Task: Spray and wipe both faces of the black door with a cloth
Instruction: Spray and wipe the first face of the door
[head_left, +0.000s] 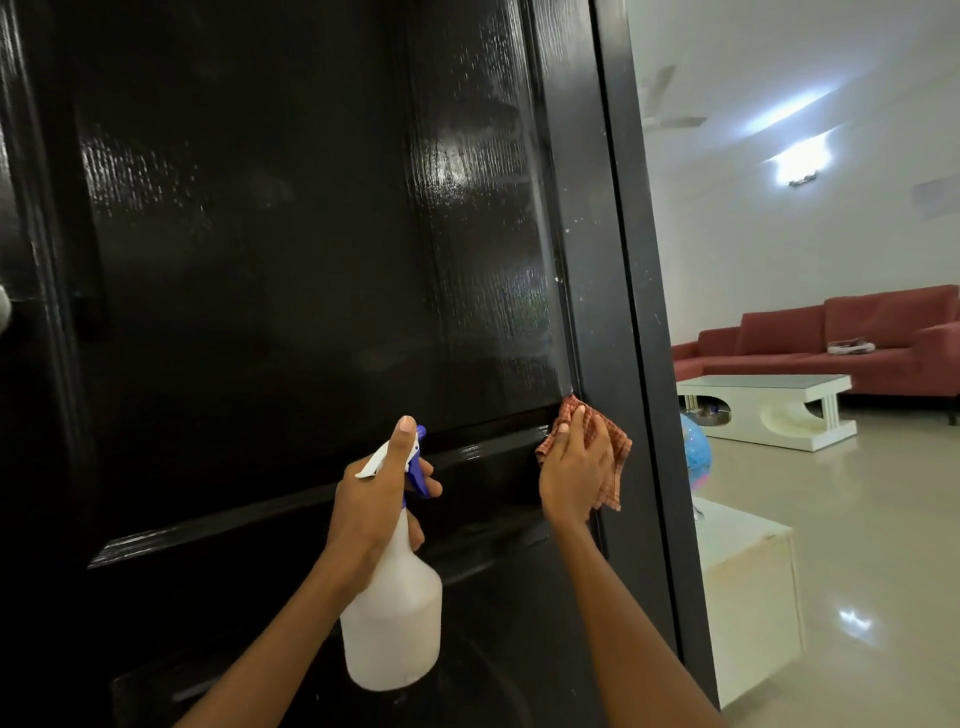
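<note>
Pressed flat by the right hand (574, 467), the soft cloth (608, 457) slides easily over the glossy black door (311, 260), while the left hand (374, 499) grips the light spray bottle (392, 623) by its neck.

- Above my hands, the black door (311, 234) is dim, streaked with wet glare.
- Right of them, a wall lamp (797, 161) blazes, overexposed.
- It glints on the floor (852, 618); edges bow.

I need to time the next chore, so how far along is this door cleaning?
Done: the upper panel of the black door glistens with spray droplets. In hand: the right hand presses the checked cloth near the door's edge; the left hand holds the spray bottle. Left: the lower panel looks unwiped, and the other face is unseen.
</note>
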